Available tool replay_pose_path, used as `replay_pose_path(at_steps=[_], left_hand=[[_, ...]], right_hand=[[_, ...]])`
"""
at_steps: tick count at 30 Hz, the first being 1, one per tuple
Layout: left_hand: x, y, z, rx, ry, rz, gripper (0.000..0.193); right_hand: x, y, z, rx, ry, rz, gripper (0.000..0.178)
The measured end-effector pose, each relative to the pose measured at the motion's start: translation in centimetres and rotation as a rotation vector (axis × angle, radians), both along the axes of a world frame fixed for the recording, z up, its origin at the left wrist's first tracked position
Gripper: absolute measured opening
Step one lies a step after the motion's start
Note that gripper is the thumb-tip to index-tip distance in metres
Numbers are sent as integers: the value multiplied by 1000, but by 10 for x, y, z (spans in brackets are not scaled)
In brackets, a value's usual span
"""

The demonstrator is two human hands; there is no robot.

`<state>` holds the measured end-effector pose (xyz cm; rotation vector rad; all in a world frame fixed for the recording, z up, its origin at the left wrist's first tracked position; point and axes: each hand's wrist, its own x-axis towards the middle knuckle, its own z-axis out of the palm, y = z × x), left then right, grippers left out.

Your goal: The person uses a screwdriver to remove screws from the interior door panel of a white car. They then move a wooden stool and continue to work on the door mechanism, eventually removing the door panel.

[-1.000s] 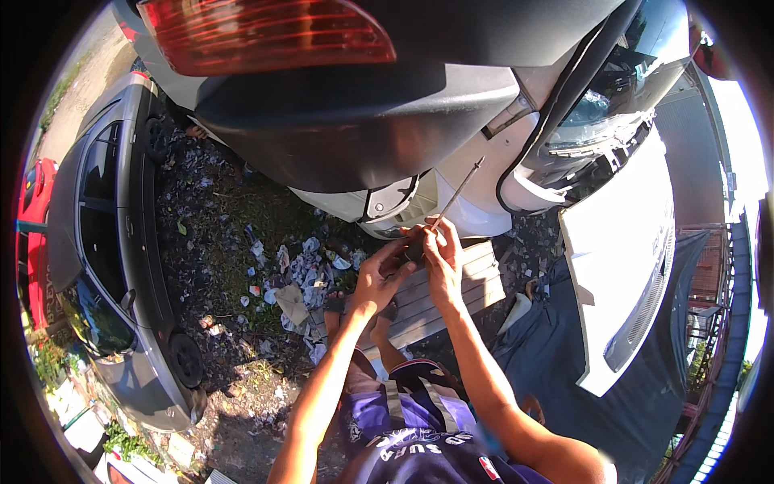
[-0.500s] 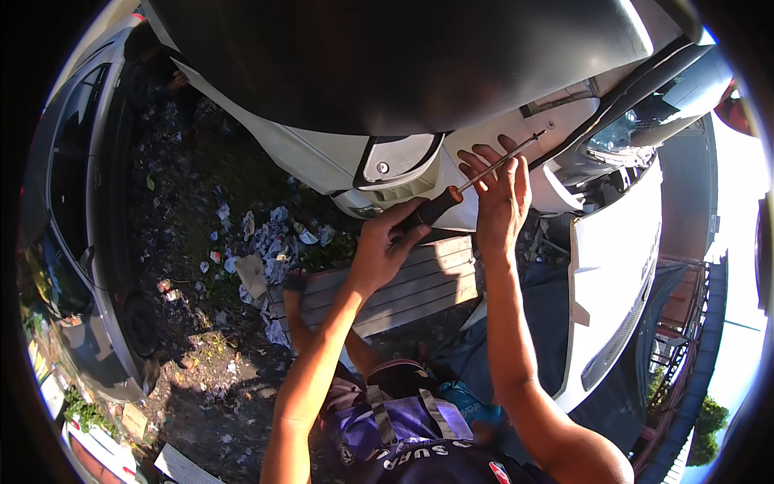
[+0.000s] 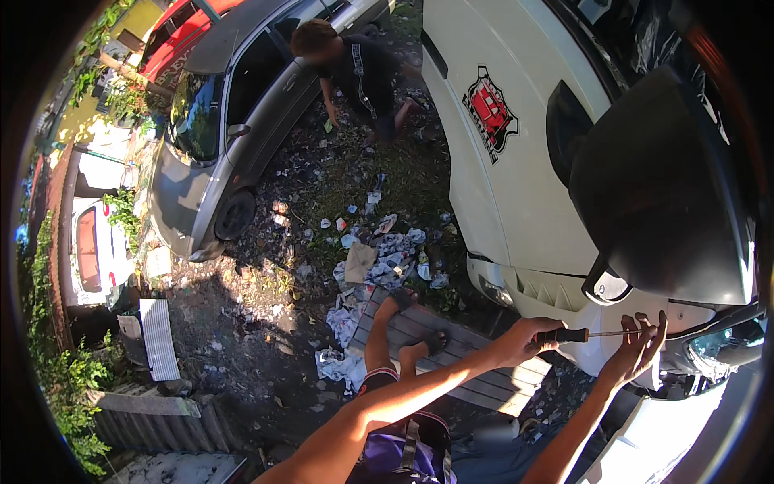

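Note:
My left hand (image 3: 524, 340) is closed around the dark handle of a screwdriver (image 3: 572, 335), which points to the right with its thin metal shaft about level. My right hand (image 3: 635, 351) is raised at the far end of the shaft, its fingers mostly stretched and apart. The shaft crosses those fingers, and its tip is hard to make out among them. Both hands are in front of the pale body of a white vehicle (image 3: 524, 194), below its big black side mirror (image 3: 661, 185).
A slatted wooden board (image 3: 459, 355) lies under my feet. Crumpled litter (image 3: 387, 258) covers the ground beyond it. Another person (image 3: 363, 81) is low down between the white vehicle and a grey car (image 3: 258, 97). A loose white panel (image 3: 661, 436) stands at lower right.
My view has swung left, so the hands and screwdriver now appear farther right and lower. The screwdriver has gone from slanting upward to nearly level. The left hand keeps its handle.

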<state>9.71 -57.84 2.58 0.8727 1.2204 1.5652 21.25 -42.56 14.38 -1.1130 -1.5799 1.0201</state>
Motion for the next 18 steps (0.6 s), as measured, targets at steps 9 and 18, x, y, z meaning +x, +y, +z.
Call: replay_pose_path(at_steps=[9, 18], left_hand=[[18, -20, -18, 4, -91, 131, 37], [33, -41, -36, -65, -109, 155, 38]], right_hand=[[7, -6, -19, -102, 56, 26, 42], [8, -23, -24, -263, 107, 93, 31]])
